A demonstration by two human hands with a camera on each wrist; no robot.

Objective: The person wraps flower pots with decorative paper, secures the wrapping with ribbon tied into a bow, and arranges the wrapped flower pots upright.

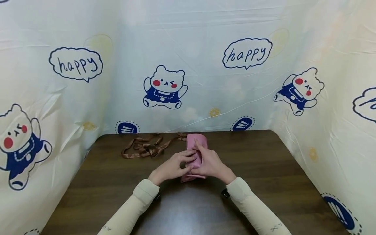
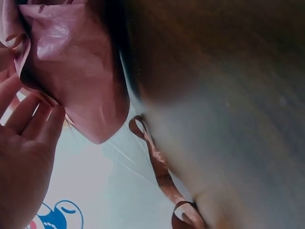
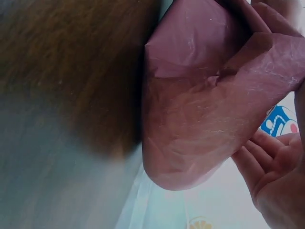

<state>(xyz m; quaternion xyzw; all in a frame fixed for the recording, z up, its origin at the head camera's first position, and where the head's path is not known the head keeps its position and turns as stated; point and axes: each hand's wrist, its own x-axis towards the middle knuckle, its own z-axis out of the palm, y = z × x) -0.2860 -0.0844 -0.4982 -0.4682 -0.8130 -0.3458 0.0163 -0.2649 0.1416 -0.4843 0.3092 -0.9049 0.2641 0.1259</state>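
Note:
A roll-shaped bundle of pink wrapping paper stands out near the middle of the table, creased and folded over at its near end. My left hand holds the paper's edge from the left, its fingertips on the folded layer. From the right side my right hand grips the same bundle, index finger stretched along the top and thumb low at the near end. Up close in the left wrist view, the pink paper has a loose edge by the fingers. What lies inside the paper is hidden.
A tangled brown ribbon lies at the back left of the dark wooden table, one end reaching the pink bundle. Behind and beside the table hangs a pale curtain printed with bears.

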